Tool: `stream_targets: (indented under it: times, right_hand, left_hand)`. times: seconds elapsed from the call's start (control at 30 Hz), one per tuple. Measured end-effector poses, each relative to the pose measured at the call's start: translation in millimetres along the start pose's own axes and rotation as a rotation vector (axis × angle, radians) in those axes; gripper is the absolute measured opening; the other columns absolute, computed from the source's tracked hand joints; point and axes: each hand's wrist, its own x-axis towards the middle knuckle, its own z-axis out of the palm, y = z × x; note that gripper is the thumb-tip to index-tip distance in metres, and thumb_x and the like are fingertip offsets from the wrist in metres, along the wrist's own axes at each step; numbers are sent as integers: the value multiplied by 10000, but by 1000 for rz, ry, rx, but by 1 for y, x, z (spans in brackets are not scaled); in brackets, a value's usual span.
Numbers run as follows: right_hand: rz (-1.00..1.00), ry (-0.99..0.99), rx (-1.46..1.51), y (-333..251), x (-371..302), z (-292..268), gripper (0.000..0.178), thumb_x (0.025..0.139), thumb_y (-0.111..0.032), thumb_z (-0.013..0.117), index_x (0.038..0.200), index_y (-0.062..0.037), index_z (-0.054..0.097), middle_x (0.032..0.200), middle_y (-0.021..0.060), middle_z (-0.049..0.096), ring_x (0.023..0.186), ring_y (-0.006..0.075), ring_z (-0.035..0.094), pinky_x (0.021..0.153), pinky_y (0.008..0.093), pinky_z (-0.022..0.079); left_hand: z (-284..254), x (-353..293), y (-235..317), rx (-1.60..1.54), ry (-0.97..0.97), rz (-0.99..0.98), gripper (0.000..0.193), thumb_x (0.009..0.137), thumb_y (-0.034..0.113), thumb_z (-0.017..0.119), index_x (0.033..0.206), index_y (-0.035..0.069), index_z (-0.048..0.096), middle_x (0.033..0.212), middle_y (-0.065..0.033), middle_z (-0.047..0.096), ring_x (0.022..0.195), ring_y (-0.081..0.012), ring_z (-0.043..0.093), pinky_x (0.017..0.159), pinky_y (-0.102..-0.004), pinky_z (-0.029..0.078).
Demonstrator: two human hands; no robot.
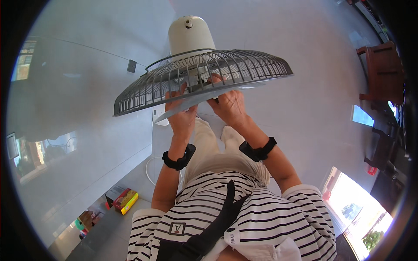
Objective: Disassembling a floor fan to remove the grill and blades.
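A standing fan rises before me, with a cream motor housing [189, 37] at its far side and a grey wire guard [257, 65] spread below it. Grey, partly see-through fan blades [167, 115] sit at the guard's near side, with no front cover over them. My left hand [182, 119] is closed around the blades left of the hub, fingers above and thumb below. On the other side of the hub, my right hand [233, 106] also grips the blades, its fingertips reaching up near the shaft. The blades and guard partly hide both hands' fingers.
The fan's white base [160, 115] stands on the floor beneath the guard. At left, a dark socket box [132, 66] is on the glossy wall. A red and yellow carton [125, 201] lies lower left near a white cable [147, 172]. Far right stands a brown wooden chair [383, 74].
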Motion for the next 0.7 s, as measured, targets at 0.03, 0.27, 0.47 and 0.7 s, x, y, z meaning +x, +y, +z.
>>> stream_targets:
  times: [0.03,0.27,0.47,0.7]
  right_hand:
    - [33,-36,31,0,0,0,529,694,-155,666,1157,-63,427,1047,130,522,811,327,566,566,388,483]
    - [-9,24,-5,-4,-7,5,531,718,-137,645,1182,-63,398,1047,176,500,815,348,560,553,398,485]
    - [-32,-27,6,2,-7,-1,489,692,-68,643,1139,-46,445,1001,153,539,839,334,553,640,395,475]
    - [-22,-43,1,-8,-4,-13,480,679,-120,649,1109,-34,454,970,153,546,719,331,576,554,380,485]
  left_hand:
    - [0,-1,2,93,97,93,460,684,0,656,1125,21,524,1037,-119,550,805,-203,552,651,-282,465]
    - [1,8,-34,-155,-61,46,440,687,-59,661,1100,-6,518,1005,-88,558,750,-101,567,551,-204,484]
    - [11,4,-40,-228,-60,40,375,667,-24,651,1018,11,526,913,-120,558,684,-218,568,562,-278,469]
    - [11,1,-23,-271,-10,96,372,705,-3,635,1046,15,489,883,-81,548,674,-148,544,525,-244,450]
